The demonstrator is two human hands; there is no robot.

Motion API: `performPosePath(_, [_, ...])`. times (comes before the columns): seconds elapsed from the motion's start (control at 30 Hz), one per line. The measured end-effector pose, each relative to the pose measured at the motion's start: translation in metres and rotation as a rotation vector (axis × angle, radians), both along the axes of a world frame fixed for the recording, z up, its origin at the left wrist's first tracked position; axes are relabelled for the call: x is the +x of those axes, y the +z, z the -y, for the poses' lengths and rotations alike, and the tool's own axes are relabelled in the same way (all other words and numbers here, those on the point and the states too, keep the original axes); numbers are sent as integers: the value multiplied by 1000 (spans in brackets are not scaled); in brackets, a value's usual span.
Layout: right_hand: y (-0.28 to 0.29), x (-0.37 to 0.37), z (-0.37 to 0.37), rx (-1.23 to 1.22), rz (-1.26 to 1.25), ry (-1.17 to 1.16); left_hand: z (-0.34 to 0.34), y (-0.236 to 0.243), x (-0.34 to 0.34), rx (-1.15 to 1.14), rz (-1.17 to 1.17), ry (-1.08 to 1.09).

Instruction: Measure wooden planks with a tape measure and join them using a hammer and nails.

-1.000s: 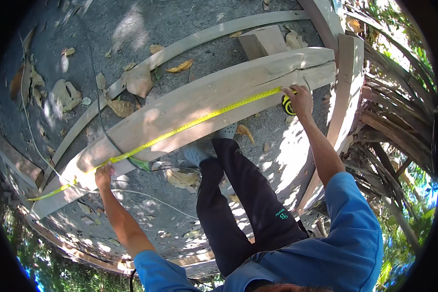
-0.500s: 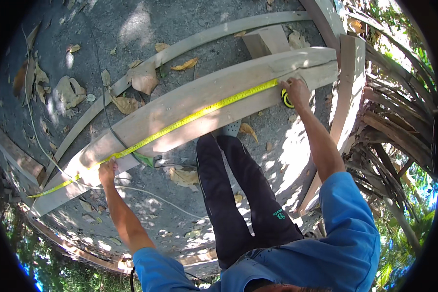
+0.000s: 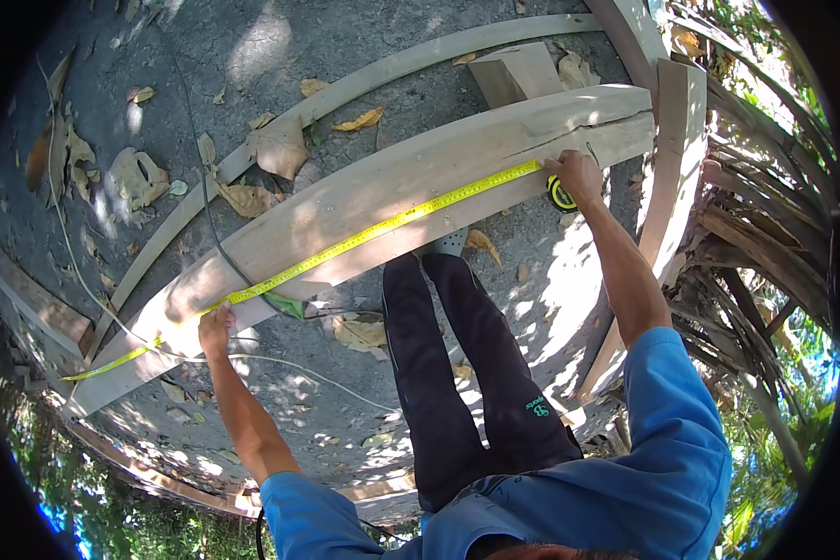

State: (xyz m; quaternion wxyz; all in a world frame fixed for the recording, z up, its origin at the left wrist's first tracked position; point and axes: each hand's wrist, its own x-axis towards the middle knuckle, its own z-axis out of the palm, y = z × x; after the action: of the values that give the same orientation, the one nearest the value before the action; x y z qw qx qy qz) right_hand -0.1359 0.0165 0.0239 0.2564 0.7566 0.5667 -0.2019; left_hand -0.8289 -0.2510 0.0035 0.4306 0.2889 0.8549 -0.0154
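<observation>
A pale wooden plank point(image 3: 457, 140) with a crack at its right end lies crosswise over the dirt. A yellow measuring tape point(image 3: 392, 224) stretches along it, running past my left hand to the plank's left tip. My left hand point(image 3: 216, 327) pinches the tape against the plank's near edge at the left. My right hand point(image 3: 579, 177) is closed on the yellow-and-black tape case point(image 3: 560, 196) near the plank's right end. A dark cord point(image 3: 229, 261) crosses the plank toward its left side, with a green leaf point(image 3: 289, 306) beside it.
Long curved strips of wood point(image 3: 383, 70), a short wood block point(image 3: 518, 73) and more timbers point(image 3: 663, 177) lie around the plank. A pale cord point(image 3: 308, 378) runs over the ground among dry leaves point(image 3: 140, 177). Dry palm fronds and branches point(image 3: 765, 261) line the right side.
Since a second ago my right hand has shifted slightly up and my left hand slightly right along the tape. My legs are now closer together. The view has shifted slightly.
</observation>
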Motion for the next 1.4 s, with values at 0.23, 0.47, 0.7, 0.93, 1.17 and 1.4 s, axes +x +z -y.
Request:
performPosePath(0.23, [1, -4, -7, 44, -3, -23, -3, 1, 5, 63, 36, 9])
performPosePath(0.47, [-6, 1, -13, -13, 77, 69, -3, 4, 6, 82, 74, 42])
performPosePath(0.7, [-10, 7, -13, -19, -49, 56, -1, 5, 6, 41, 16, -10])
performPosePath(0.93, [-9, 8, -15, -31, -11, 97, -32, 53, 94, 132, -533, -1])
performPosePath(1.17, [-9, 10, -19, -88, -24, 49, -149, 34, 429, 494, 125, -344])
performPosePath(1.4, [-13, 21, -17, -75, -60, 102, -244, -3, 586, 69, 190, -426])
